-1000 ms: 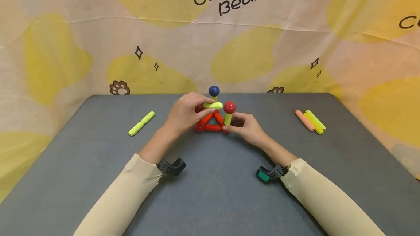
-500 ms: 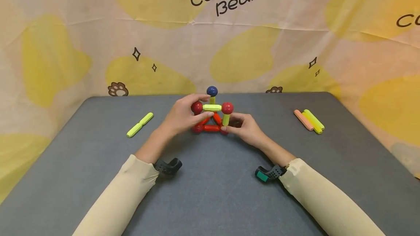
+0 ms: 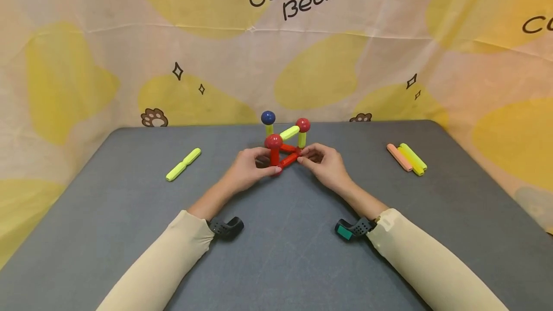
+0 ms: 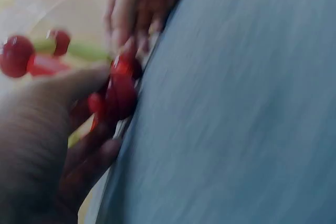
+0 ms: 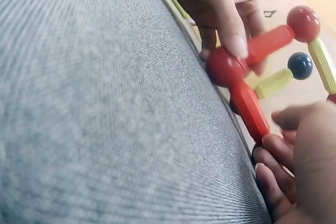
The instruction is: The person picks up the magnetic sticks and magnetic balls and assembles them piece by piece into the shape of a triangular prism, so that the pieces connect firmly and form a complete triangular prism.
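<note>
Head view: on a grey table (image 3: pixel 276 258), a small frame of rods and balls (image 3: pixel 288 160) is held between two bare hands, near the middle of the far edge. At its lower front corner a red ball (image 5: pixel 226 67) is gripped by the left hand (image 3: pixel 246 169), the thumb laid on the ball and the fingers reaching in behind. The lower right corner is pinched by the right hand (image 3: pixel 327 167), thumb and fingers brought together there; the exact contact is partly hidden. Red rods are joined along the base. Above the left hand, an upright red rod (image 3: pixel 274 157) is topped by a glossy red ball (image 3: pixel 273 141), which is linked by a slanting yellow-green rod (image 3: pixel 289 133) to another red ball (image 3: pixel 303 125) on an upright yellow-green rod. Behind, a blue ball (image 3: pixel 268 117) is raised on a rod of its own. To the left, two loose yellow-green rods (image 3: pixel 183 164) are laid end to end; to the right, three rods (image 3: pixel 408 159), peach, yellow and yellow-green, are set side by side. Black bands (image 3: pixel 225 228) are worn below cream sleeves (image 3: pixel 155 263). By the left wrist camera, the grip is shown blurred.
</note>
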### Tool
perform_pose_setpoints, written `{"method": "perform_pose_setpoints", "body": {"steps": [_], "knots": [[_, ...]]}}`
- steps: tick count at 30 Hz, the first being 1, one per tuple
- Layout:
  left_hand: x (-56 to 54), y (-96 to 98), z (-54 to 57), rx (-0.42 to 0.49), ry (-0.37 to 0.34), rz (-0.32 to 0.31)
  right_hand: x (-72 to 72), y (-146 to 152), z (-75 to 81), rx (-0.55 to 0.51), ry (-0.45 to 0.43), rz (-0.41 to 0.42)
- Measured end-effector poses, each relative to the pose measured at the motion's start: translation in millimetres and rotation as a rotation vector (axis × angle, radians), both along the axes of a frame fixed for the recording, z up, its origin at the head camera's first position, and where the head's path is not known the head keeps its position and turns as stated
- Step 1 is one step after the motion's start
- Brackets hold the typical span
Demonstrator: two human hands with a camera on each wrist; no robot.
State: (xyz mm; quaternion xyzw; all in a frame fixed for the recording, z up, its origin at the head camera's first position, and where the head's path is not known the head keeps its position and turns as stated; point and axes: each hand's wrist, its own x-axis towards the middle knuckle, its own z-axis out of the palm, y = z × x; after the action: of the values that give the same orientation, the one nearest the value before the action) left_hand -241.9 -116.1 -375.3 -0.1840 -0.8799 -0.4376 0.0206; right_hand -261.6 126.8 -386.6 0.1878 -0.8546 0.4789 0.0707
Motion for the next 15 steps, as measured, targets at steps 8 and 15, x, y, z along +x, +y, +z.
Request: {"method": "perform_pose_setpoints", "body": {"steps": [8,15], "knots": [[13.0,22.0,0.4,0.103,-0.063,-0.042,1.1,-0.3,1.0,-0.017,-0.063,0.18],[17.1,21.4,11.5,0.093,-0.182,-0.198,1.0,-2.1,-0.1,-0.002,-0.018,0.119]]}}
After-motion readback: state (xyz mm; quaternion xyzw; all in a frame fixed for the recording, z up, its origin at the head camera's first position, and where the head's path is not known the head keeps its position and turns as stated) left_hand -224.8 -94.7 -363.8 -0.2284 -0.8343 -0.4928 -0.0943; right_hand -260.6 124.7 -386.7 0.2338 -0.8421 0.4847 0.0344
